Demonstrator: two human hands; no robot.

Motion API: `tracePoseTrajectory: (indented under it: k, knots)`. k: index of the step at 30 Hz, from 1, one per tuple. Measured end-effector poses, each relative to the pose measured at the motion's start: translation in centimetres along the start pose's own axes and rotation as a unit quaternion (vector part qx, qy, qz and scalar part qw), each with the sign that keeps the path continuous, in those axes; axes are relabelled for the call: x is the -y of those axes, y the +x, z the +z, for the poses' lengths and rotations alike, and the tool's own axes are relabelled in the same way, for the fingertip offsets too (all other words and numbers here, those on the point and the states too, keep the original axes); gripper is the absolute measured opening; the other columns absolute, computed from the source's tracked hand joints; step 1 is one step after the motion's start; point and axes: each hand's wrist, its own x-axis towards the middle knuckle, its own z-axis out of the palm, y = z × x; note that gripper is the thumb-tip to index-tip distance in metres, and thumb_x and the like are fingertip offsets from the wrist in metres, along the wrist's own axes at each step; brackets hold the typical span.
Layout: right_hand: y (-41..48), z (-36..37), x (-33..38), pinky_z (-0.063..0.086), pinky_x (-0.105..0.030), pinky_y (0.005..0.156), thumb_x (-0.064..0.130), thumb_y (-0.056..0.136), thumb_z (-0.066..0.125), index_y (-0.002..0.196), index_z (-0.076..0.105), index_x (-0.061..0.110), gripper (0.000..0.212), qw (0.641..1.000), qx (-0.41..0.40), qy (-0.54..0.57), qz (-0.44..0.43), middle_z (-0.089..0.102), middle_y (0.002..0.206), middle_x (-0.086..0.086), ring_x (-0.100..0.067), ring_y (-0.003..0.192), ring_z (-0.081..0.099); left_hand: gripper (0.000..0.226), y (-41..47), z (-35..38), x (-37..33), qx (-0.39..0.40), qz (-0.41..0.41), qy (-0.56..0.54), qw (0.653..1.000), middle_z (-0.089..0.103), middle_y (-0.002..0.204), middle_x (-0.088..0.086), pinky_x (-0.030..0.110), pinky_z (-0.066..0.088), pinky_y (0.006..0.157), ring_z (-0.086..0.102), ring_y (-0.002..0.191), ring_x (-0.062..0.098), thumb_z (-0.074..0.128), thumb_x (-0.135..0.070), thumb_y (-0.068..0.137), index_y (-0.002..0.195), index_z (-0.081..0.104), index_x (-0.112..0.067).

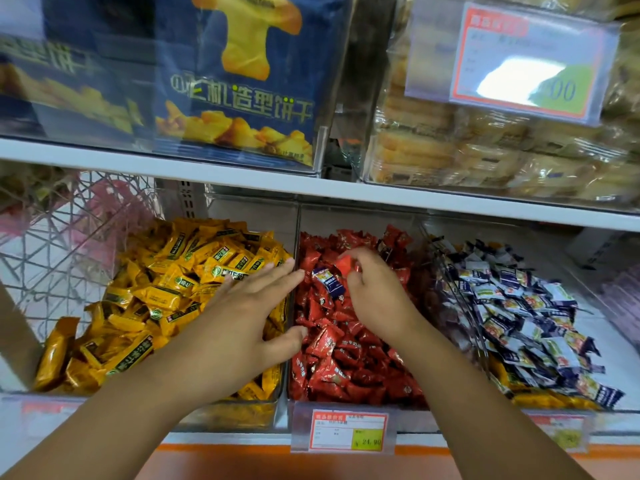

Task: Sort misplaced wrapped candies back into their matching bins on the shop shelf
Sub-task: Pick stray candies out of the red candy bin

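Three clear bins stand side by side on the lower shelf: yellow candies [166,292] on the left, red candies [349,362] in the middle, blue-and-white candies [519,306] on the right. A blue-and-white candy [329,281] lies among the red ones. My right hand [374,292] hovers over the red bin with curled fingers pinching a red candy [344,263], right beside the stray blue-and-white one. My left hand [249,313] is spread flat with straight fingers over the divider between the yellow and red bins.
A price tag [346,429] hangs on the red bin's front. Several yellow candies [540,398] lie at the front bottom of the right bin. The shelf above [242,174] carries blue biscuit boxes [239,98] and wrapped pastries [485,150]. A wire basket [62,237] stands at far left.
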Motion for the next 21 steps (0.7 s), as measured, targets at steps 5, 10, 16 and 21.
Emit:
tracePoseTrajectory:
  k: [5,10,16,21]
  knots:
    - [1.0,-0.2,-0.5,0.056,-0.026,0.073,0.001,0.097,0.042,0.116,0.063,0.027,0.039,0.991,0.023,0.132,0.020,0.061,0.116,0.005,-0.007,0.083,0.061,0.091,0.0,0.0,0.1,0.002,0.002,-0.001,1.000,-0.018,0.143,-0.044,0.024,-0.013,0.114,-0.026,0.125,-0.026,0.014,-0.080,0.058,0.145,0.002,-0.055]
    - [1.3,-0.1,-1.4,0.040,-0.006,0.070,0.022,0.091,0.064,0.119,0.066,0.021,0.028,0.999,0.019,0.028,0.024,0.061,0.099,0.012,0.005,0.081,0.054,0.090,0.1,0.0,0.2,0.002,0.007,0.000,1.000,-0.017,0.144,-0.043,0.026,-0.014,0.116,-0.022,0.131,-0.021,0.014,-0.080,0.059,0.145,0.002,-0.054]
    - [1.1,0.0,-0.6,0.039,-0.015,0.066,0.020,0.092,0.063,0.135,0.052,0.031,0.046,0.999,0.034,-0.015,-0.016,0.052,0.104,0.005,-0.004,0.077,0.048,0.089,0.1,0.1,0.3,-0.008,0.010,-0.006,1.000,-0.014,0.143,-0.044,0.027,-0.012,0.117,-0.021,0.132,-0.021,0.016,-0.080,0.060,0.144,0.004,-0.054]
    - [-0.2,-4.8,-1.5,0.032,-0.013,0.039,0.013,0.097,0.050,0.112,0.057,0.022,0.018,0.995,0.064,-0.035,0.074,0.058,0.086,0.001,-0.005,0.051,0.046,0.091,0.3,0.0,0.4,-0.005,0.014,-0.002,1.000,-0.016,0.143,-0.042,0.028,-0.011,0.118,-0.019,0.135,-0.018,0.017,-0.080,0.059,0.145,0.005,-0.053]
